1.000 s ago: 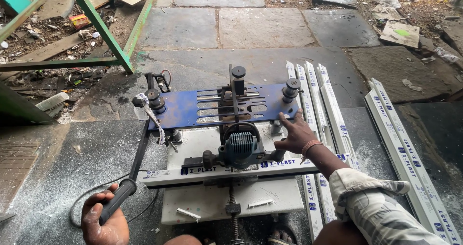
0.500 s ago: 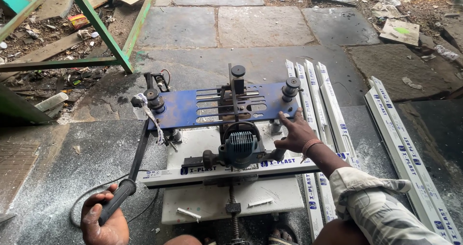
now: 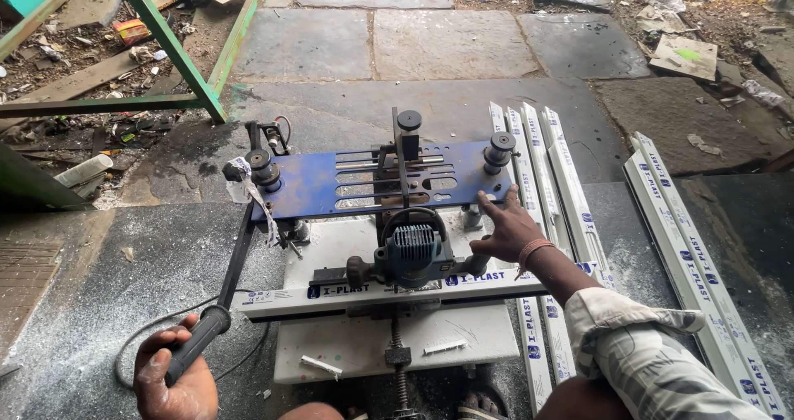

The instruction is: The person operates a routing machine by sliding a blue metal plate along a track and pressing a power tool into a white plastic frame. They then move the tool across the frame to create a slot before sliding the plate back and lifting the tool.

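Left hand (image 3: 175, 379) is wrapped around the black lever handle (image 3: 198, 343), right hand (image 3: 506, 231) lies open and flat by the blue template plate (image 3: 372, 184). The white profile (image 3: 389, 289), clamped across the jig under the router motor (image 3: 411, 253), looks light, stiff and slick, so I'd grip it by the ends.

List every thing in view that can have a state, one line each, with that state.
left hand: closed around the black lever handle
right hand: fingers spread, resting by the blue slotted plate
router motor: sits under the plate, over the profile
white profile: lying crosswise in the machine
spare white profiles: lying flat on the floor
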